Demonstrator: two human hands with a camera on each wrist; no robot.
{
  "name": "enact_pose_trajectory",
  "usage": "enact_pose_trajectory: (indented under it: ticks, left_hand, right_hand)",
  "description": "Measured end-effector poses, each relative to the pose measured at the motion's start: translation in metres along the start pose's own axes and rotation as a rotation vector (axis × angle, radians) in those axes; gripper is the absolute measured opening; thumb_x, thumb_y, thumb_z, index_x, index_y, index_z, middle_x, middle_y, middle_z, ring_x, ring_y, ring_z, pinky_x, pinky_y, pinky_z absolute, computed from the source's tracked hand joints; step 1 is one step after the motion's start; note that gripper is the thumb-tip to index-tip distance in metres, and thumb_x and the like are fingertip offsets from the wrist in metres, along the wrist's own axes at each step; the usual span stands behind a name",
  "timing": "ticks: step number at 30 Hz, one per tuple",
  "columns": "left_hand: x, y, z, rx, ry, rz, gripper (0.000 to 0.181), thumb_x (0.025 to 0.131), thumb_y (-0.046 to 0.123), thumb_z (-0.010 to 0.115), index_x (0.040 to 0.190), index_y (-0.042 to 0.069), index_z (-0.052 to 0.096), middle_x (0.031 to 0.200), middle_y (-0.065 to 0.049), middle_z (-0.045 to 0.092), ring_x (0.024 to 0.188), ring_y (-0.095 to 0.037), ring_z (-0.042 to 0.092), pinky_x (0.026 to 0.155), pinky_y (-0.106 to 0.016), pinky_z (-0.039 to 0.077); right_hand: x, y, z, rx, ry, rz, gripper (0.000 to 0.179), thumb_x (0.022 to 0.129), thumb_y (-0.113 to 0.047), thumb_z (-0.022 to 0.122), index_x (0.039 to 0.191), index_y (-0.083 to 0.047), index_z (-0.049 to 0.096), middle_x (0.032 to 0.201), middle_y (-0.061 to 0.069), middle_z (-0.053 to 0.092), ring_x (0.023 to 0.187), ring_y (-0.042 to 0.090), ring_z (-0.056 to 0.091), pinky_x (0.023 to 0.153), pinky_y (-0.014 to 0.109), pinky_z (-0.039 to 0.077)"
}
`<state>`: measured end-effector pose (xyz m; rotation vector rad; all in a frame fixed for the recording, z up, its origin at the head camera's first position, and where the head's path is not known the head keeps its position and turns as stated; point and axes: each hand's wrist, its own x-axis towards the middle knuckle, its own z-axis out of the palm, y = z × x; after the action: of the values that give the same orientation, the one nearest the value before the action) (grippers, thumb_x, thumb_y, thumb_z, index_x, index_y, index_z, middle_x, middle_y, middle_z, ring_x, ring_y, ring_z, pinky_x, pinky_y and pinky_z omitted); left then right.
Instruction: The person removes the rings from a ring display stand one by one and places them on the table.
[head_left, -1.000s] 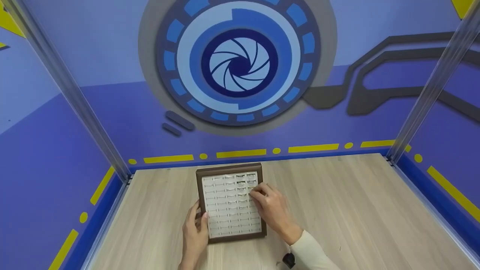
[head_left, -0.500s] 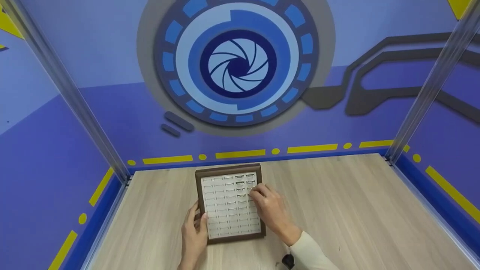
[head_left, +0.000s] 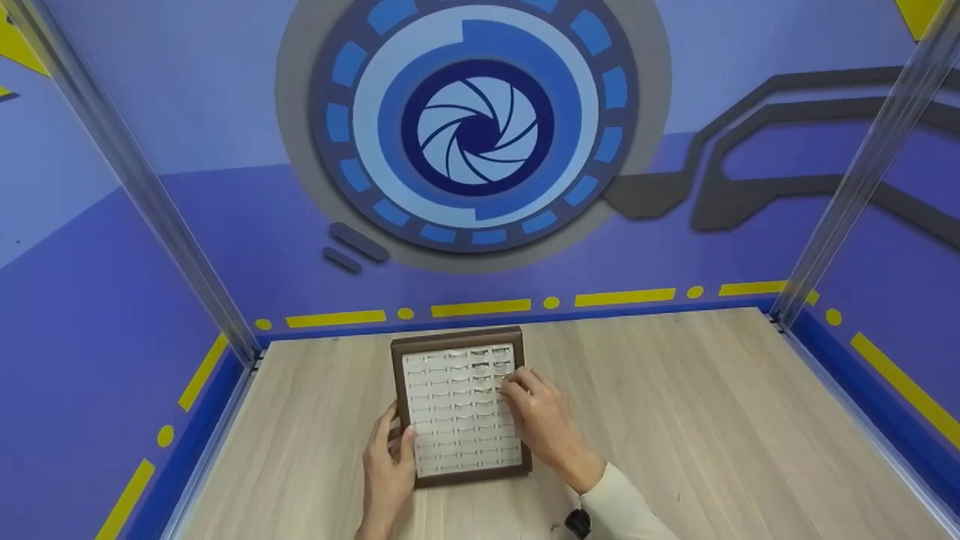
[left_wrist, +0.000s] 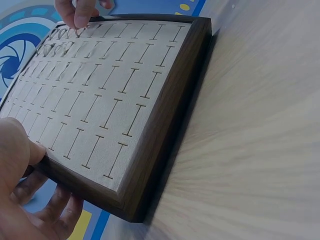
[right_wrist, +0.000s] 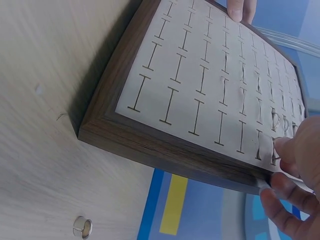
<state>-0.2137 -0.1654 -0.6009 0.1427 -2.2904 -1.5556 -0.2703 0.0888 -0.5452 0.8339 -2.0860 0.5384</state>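
A ring display tray [head_left: 465, 442] with a dark wooden frame and a pale slotted pad stands tilted on the table. My left hand [head_left: 390, 461] grips its left side, thumb on the front edge and fingers behind, as the left wrist view [left_wrist: 25, 185] shows. Several rings [head_left: 481, 366] sit in slots toward the upper right. At the right-hand column my right hand [head_left: 546, 416] pinches a small ring at a slot; the fingertips mostly hide it. In the right wrist view the right thumb and fingers [right_wrist: 295, 170] bend over the tray's edge.
A loose silver-coloured ring [right_wrist: 82, 227] lies on the wooden table [head_left: 712, 420] in the right wrist view. A black object [head_left: 577, 521] shows beside the right sleeve. Blue printed walls [head_left: 225, 247] with metal corner posts enclose the table.
Both hands and the tray keep almost the same place. The right fingertips shift only very slightly at the slot.
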Motion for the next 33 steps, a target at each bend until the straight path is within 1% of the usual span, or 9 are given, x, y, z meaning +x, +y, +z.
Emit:
enact_pose_trajectory:
  ticks: [7,11,15,21,27,33]
  left_hand:
    - [0.001,0.002,0.002,-0.003,0.004,0.008,0.052,0.107,0.003,0.061,0.158,0.003,0.047,0.146,-0.023,0.06,0.121,-0.036,0.067,0.104,-0.048,0.06]
    - [0.0,0.003,0.001,0.006,0.01,-0.004,0.052,0.107,0.003,0.061,0.157,0.004,0.048,0.145,-0.022,0.06,0.122,-0.037,0.067,0.104,-0.049,0.06]
    - [0.0,0.003,0.0,0.008,0.007,-0.016,0.052,0.107,0.004,0.061,0.158,0.003,0.047,0.146,-0.022,0.06,0.123,-0.038,0.066,0.105,-0.05,0.06]
    - [0.001,0.002,0.0,-0.001,0.013,0.003,0.052,0.107,0.004,0.062,0.157,0.002,0.048,0.143,-0.023,0.061,0.122,-0.039,0.067,0.104,-0.051,0.06]
    - [0.001,0.002,-0.001,0.02,0.001,-0.008,0.052,0.108,0.005,0.06,0.158,0.001,0.046,0.141,-0.021,0.062,0.122,-0.035,0.067,0.105,-0.048,0.06]
    - [-0.001,0.002,-0.001,0.026,0.007,-0.005,0.051,0.108,0.004,0.061,0.157,0.001,0.047,0.139,-0.021,0.063,0.119,-0.035,0.067,0.103,-0.047,0.061]
  right_hand:
    - [-0.001,0.001,-0.004,0.034,0.013,0.0,0.027,0.077,0.009,0.088,0.092,-0.008,0.074,0.095,0.002,0.068,0.084,0.018,0.066,0.069,0.028,0.061]
    - [-0.002,0.002,-0.005,0.023,0.0,-0.005,0.025,0.078,0.007,0.088,0.092,-0.008,0.074,0.093,0.001,0.067,0.082,0.017,0.064,0.067,0.027,0.059]
    - [-0.002,0.001,-0.005,0.044,0.004,-0.005,0.024,0.079,0.007,0.088,0.092,-0.009,0.074,0.093,0.0,0.066,0.081,0.016,0.063,0.065,0.028,0.058]
    - [-0.002,0.001,-0.009,0.097,0.014,-0.017,0.026,0.08,0.01,0.086,0.091,-0.008,0.072,0.093,0.0,0.065,0.081,0.016,0.064,0.066,0.028,0.058]
    - [-0.005,0.003,-0.016,0.127,0.002,-0.014,0.025,0.083,0.013,0.083,0.091,-0.007,0.071,0.092,0.001,0.063,0.079,0.014,0.06,0.065,0.028,0.055]
    - [-0.01,0.007,-0.022,0.122,-0.002,-0.016,0.025,0.082,0.012,0.085,0.092,-0.007,0.072,0.092,0.001,0.065,0.077,0.013,0.062,0.064,0.029,0.056]
